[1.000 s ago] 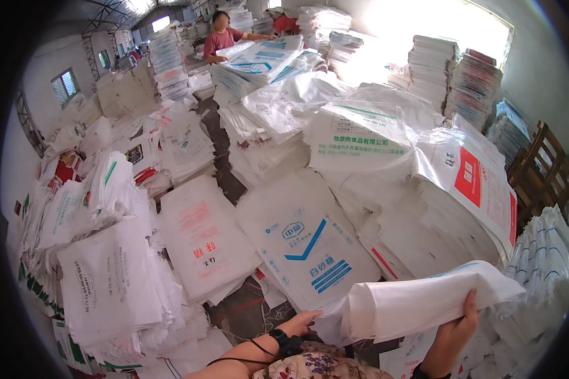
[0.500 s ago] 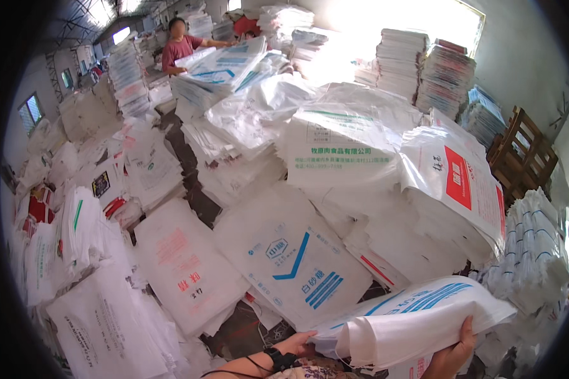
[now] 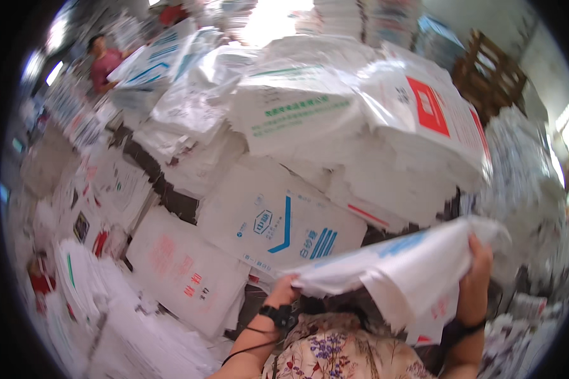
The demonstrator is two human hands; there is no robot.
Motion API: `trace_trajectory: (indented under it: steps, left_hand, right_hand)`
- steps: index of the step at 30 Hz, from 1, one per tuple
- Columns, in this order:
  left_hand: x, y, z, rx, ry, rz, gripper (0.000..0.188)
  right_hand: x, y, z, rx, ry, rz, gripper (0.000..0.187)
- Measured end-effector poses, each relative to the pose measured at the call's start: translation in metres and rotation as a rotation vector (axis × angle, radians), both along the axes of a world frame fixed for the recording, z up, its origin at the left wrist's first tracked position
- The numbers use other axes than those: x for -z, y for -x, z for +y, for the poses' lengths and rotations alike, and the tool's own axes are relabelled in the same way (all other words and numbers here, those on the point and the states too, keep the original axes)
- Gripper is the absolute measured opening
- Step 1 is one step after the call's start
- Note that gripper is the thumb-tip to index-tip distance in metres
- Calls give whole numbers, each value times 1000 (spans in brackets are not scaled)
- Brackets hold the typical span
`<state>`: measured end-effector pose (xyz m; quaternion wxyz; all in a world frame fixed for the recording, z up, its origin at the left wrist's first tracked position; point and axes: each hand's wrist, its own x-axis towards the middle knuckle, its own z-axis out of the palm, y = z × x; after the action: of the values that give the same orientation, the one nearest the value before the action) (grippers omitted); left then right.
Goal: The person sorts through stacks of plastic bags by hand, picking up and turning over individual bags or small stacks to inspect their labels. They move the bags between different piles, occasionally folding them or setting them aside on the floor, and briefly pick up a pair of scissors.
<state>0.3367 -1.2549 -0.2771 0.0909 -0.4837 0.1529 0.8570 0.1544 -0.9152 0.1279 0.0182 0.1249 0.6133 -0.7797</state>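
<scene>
A white woven sack [image 3: 404,259] with blue print is stretched between my two hands, in front of my body. My left hand [image 3: 284,290] is closed on its left corner. My right hand [image 3: 478,262] grips the right end, where the sack curls over and a fold hangs down. Just beyond the sack lies a flat pile of white sacks with blue print [image 3: 278,218]. Left of that rests a pile of sacks with pale red print [image 3: 183,271]. The fingertips of both hands are partly hidden by the cloth.
Taller stacks stand farther off, one with green print [image 3: 297,107] and one with a red panel [image 3: 436,107]. A wooden pallet [image 3: 490,76] leans at the back right. Another person [image 3: 105,63] in a dark red shirt stands by a stack at the far left.
Both hands have lifted the sack, raising its right end most. The view has tilted and turned, so the piles and the other person appear higher and farther left.
</scene>
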Motion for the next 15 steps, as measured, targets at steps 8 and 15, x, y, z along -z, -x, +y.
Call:
trace_trajectory:
  steps: [8,15]
  left_hand:
    - [-73,73,-206,-170,673,227,11]
    - [-264,65,-205,271,1845,178,30]
  right_hand:
    - [105,139,-60,-214,220,-6,25]
    - [68,118,-39,-537,404,15,28]
